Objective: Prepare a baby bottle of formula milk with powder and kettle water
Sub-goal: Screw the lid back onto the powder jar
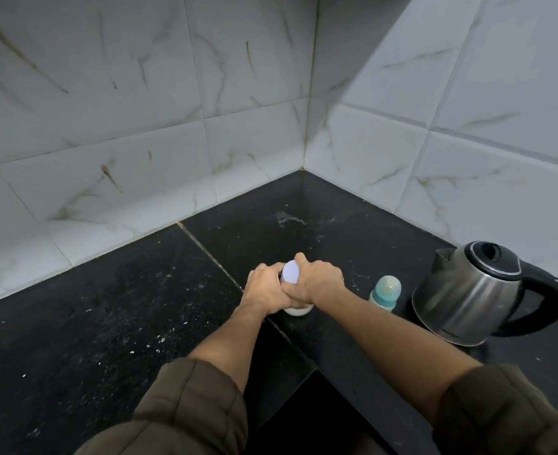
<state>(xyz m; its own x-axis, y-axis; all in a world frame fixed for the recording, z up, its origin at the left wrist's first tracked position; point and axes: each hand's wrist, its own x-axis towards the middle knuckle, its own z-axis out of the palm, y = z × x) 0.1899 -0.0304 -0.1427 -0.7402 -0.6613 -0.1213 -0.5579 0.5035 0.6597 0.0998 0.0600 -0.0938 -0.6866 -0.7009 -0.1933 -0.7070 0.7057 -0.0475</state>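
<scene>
Head view: powder jar [299, 311], left of kettle [467, 290], gripped at body by left hand [266, 289]; right hand [317, 282] curled round lid [291, 272]. Judged light, rigid, smooth; lid rim best held.

A jar [299, 311] stands upright on the bench [107, 307], gripped from the left by the left hand [264, 290] and from the right by the right hand [317, 284], whose fingers [300, 257] curl over its top. Just right of the jar stands a baby bottle [385, 292], and right of that, apart from it, a kettle [477, 290], spout turned left, handle right. Behind them the bench runs back to where the left wall [139, 126] and right wall [467, 142] meet.
</scene>
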